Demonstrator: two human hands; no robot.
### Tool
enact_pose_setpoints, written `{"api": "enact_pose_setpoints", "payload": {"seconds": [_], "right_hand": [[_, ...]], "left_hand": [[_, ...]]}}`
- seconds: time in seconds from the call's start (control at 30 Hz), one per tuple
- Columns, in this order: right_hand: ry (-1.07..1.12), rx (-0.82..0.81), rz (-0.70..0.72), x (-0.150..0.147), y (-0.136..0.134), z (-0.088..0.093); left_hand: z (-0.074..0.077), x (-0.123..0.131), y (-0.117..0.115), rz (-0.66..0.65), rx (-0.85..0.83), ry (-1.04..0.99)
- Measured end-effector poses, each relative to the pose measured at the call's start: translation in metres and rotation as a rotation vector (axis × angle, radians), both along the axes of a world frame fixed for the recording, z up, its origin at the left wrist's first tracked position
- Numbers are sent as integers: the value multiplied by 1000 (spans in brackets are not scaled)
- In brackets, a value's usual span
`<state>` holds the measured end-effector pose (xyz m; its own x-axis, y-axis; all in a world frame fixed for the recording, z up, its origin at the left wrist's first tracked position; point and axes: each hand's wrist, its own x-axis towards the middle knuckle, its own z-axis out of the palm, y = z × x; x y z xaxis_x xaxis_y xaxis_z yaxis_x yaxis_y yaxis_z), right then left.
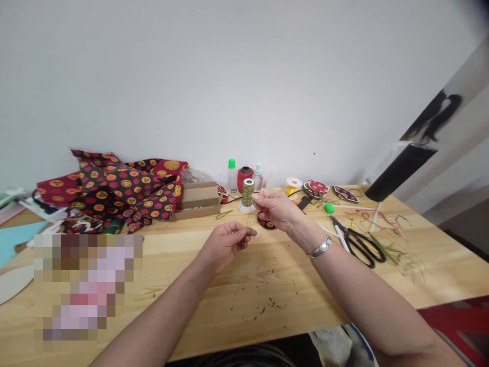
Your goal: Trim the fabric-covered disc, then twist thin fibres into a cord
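Observation:
A thin olive thread (pixel 249 218) runs between my two hands over the middle of the table. My left hand (pixel 228 244) is closed, pinching the lower end between thumb and forefinger. Higher and to the right, my right hand (pixel 278 210) grips the upper part with its fingertips. Just behind them stands an upright spool of olive thread (pixel 248 192) on a white base. Beneath my right wrist, a dark patterned fabric piece (pixel 265 220) is partly hidden. Whether a needle is in either hand is too small to tell.
Patterned fabric (pixel 126 191) is heaped at the left, beside a cardboard box (pixel 198 199). A red thread cone (pixel 245 179) and small bottles stand at the back. Black-handled scissors (pixel 359 242) lie at the right among loose threads (pixel 385 221). Dark scraps (pixel 263 308) dot the front of the wooden table (pixel 171 295).

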<state>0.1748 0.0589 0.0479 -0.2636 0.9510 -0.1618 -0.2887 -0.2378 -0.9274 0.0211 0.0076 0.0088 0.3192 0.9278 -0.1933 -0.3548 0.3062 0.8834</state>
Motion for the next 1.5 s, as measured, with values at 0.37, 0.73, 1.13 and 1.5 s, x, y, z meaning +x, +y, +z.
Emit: {"api": "enact_pose_setpoints", "payload": {"seconds": [0.37, 0.73, 1.13, 1.5], "right_hand": [[-184, 26, 88, 10, -7, 9], [-691, 327, 215, 34, -9, 17], [-989, 481, 244, 56, 2, 17], [-1073, 528, 318, 59, 3, 16]], "left_hand": [[-3, -5, 1, 30, 73, 152], [14, -9, -4, 36, 193, 389], [1, -16, 1, 100, 227, 416], [3, -16, 0, 149, 258, 607]]}}
